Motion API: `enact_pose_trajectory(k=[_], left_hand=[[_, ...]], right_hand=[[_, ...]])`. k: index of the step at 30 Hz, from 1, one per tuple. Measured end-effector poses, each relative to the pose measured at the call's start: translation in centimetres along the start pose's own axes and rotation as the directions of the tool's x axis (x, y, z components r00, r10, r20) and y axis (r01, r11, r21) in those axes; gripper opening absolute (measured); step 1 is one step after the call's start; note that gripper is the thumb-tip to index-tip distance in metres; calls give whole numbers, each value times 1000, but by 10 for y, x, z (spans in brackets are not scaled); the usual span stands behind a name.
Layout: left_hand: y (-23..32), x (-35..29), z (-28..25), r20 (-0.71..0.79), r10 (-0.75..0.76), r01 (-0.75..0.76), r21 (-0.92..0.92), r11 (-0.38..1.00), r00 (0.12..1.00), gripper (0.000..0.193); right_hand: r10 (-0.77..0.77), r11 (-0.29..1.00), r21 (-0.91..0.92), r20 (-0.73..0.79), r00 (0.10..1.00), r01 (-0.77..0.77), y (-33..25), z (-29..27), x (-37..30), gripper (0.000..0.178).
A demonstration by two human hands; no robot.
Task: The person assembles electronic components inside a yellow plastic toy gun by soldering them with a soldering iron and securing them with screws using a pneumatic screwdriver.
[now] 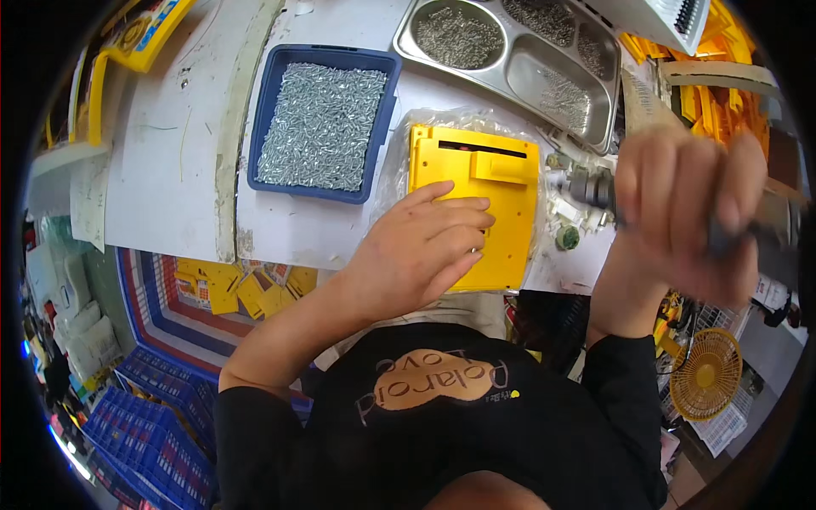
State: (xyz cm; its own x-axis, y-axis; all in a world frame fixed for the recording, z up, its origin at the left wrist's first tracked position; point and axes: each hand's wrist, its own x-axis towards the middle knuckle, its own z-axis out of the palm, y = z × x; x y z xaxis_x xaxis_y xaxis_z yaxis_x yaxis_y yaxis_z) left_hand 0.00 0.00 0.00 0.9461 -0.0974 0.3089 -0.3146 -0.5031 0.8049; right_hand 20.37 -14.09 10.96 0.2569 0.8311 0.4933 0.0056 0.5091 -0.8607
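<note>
My left hand (433, 242) lies across a yellow plastic casing (514, 225), its fingers stretched over the face. The casing has a dark slot near its far edge, a raised block and several small holes. It rests on clear plastic wrap (395, 166) on the bench. To the right of the casing, my right hand (688, 208) is closed around a dark power drill (595, 189), held up off the bench. Its chuck points left, toward the casing. Hand and drill are partly blurred, and the tool's tip is hard to make out.
A blue bin (384, 127) full of silver screws stands left of the casing. Beyond is a metal tray (510, 72) with screws in compartments. A crate (170, 327) of yellow parts sits below the bench at left. A yellow fan (705, 374) is at lower right.
</note>
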Motion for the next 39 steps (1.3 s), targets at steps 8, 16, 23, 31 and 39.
enact_pose_trajectory(k=[8, 16, 23, 31, 39], left_hand=[[8, -4, -11, -242, -51, 61, 34, 998, 969, 23], [-6, -9, -41, -334, -12, 73, 173, 982, 942, 24], [-43, -12, -90, -443, -210, 474, 654, 589, 872, 12], [-53, -12, -88, -536, -94, 455, 596, 662, 839, 3], [-52, -16, -88, -565, -42, 434, 582, 688, 824, 10]], right_hand=[[-7, 985, 173, 27, 1000, 2, 12, 53, -3, 27], [23, 996, 87, -53, 998, -18, 20, 62, 14, 22], [-11, 999, 32, -128, 992, 15, 74, 36, 41, 11], [27, 999, 36, -200, 979, -20, 92, 40, 37, 14], [9, 996, 89, -171, 985, 6, 77, 45, 37, 17]])
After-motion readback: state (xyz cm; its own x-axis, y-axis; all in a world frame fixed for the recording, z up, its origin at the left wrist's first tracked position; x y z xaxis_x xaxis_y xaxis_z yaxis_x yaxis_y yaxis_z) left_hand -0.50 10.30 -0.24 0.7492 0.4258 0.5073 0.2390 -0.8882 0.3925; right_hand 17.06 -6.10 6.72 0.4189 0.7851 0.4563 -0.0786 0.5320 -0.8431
